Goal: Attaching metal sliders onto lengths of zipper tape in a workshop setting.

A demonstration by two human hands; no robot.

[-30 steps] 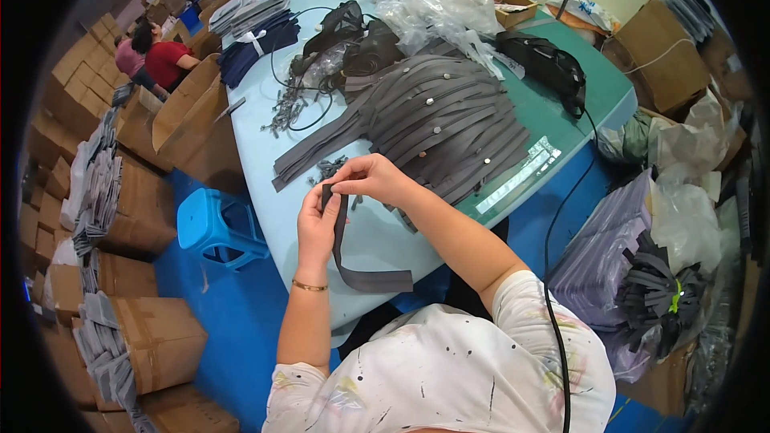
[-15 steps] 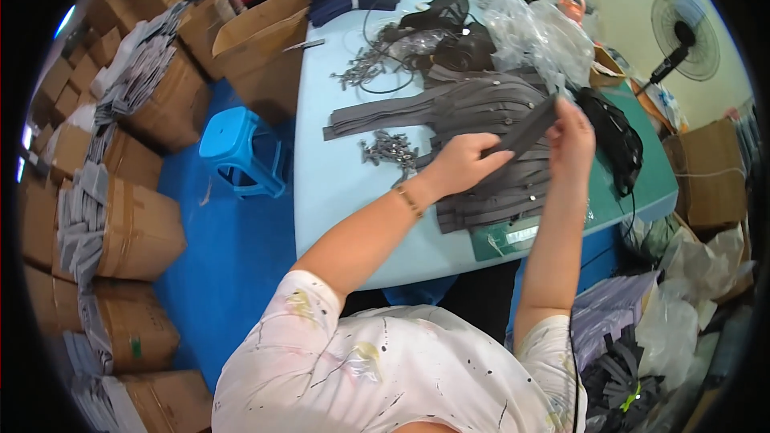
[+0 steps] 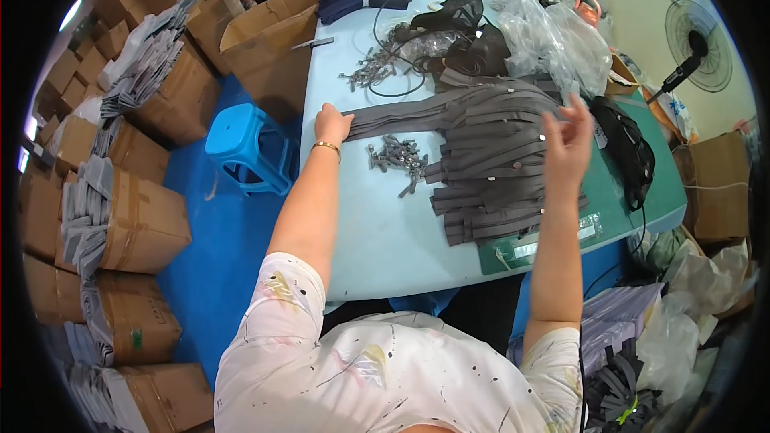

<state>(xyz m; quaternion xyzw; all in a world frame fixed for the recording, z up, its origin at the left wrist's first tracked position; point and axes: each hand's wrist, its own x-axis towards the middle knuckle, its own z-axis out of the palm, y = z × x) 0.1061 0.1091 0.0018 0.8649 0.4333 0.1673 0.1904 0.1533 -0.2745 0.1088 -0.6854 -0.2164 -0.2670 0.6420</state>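
Observation:
A pile of dark grey strips that look like zippers (image 3: 493, 144) lies fanned across the table, with small shiny pieces along it. At the left ends of a flat stack of these strips (image 3: 397, 115), my left hand (image 3: 333, 123) is closed on a grey strip; how many it grips is hidden. My right hand (image 3: 568, 138) is raised by the pile's right side, fingers apart and holding nothing. Between my arms, below the stack, sits a small heap of grey metal pieces, like zipper sliders (image 3: 399, 159).
Beyond the pile lie black mesh pouches (image 3: 465, 40), a looped cord and clear plastic bags (image 3: 553, 36). A black bag (image 3: 624, 152) rests on the green mat (image 3: 654, 192). A blue stool (image 3: 247, 144) and cardboard boxes (image 3: 148, 228) stand left; a fan (image 3: 696, 44) right. Another person is far off.
My left hand has moved left from the pile's middle to the stack's left ends. The strip held up between both hands has been lowered, and my right hand has let go of it.

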